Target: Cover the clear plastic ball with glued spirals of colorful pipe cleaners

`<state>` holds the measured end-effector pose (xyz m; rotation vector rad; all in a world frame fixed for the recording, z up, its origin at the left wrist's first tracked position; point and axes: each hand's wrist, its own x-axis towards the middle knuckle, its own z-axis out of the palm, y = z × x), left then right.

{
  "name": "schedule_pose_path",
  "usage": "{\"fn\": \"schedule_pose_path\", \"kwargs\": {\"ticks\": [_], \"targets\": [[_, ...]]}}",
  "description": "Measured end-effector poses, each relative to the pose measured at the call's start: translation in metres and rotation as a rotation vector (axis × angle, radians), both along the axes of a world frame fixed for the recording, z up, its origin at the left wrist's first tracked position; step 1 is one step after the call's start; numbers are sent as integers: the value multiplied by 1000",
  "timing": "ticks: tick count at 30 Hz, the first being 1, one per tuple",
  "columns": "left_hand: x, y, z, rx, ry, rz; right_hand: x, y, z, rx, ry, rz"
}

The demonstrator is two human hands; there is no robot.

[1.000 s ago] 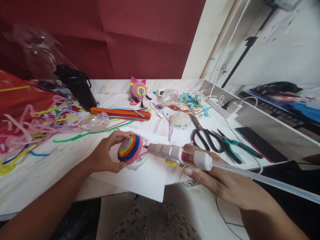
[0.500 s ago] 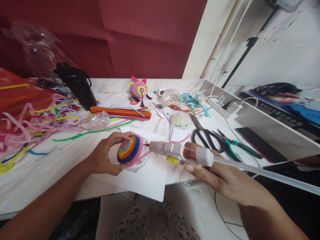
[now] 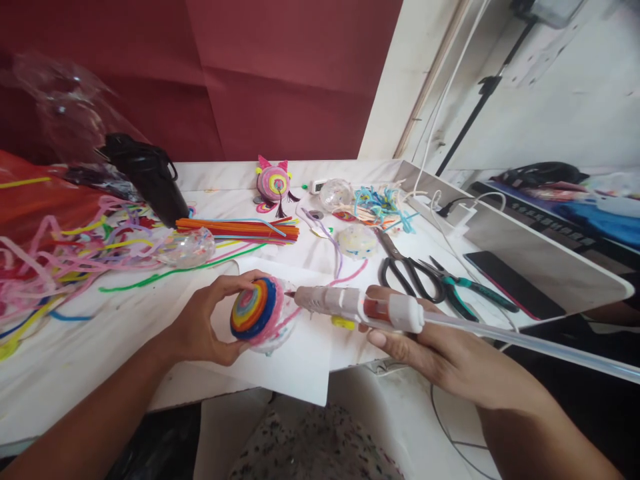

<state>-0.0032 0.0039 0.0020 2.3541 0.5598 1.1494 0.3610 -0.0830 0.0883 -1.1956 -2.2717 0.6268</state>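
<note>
My left hand (image 3: pixel 210 320) grips a clear plastic ball (image 3: pixel 273 343) by its left side, thumb below and fingers above. Rings of coloured pipe cleaner (image 3: pixel 254 308) cover the ball's left half, from pink and grey through yellow and orange to blue and an outer pink. In my right hand (image 3: pixel 420 347) is a white hot glue gun (image 3: pixel 340 303), a long clear glue stick (image 3: pixel 520 341) running out of its back. The gun's nozzle points left at the ball's pink edge; whether it touches I cannot tell. White paper (image 3: pixel 300 380) lies beneath the ball.
A bundle of orange pipe cleaners (image 3: pixel 235 230) and a black bottle (image 3: pixel 147 180) are behind. Scissors (image 3: pixel 410 267), pliers (image 3: pixel 463 287) and a phone (image 3: pixel 515 285) lie to the right. Beyond stands a pink eared ball (image 3: pixel 274 183). Loose pipe cleaners (image 3: pixel 45 257) are heaped left.
The ball has turned slightly and shifted a little left and down with my left hand. The glue gun stays close to its edge. The whole view has moved slightly.
</note>
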Motion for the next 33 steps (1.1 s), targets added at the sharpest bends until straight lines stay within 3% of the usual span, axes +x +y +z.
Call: {"fn": "schedule_pose_path", "kwargs": {"ticks": [11,21,33], "targets": [[-7,-2,-4,10,22,16,-1,3,2,19,34,47],[-4,-6,1,33,33,3,-3,8,4,32,60,79],[-8,-6,-4,100,40,3,-7,12,6,-28,68,96]]}}
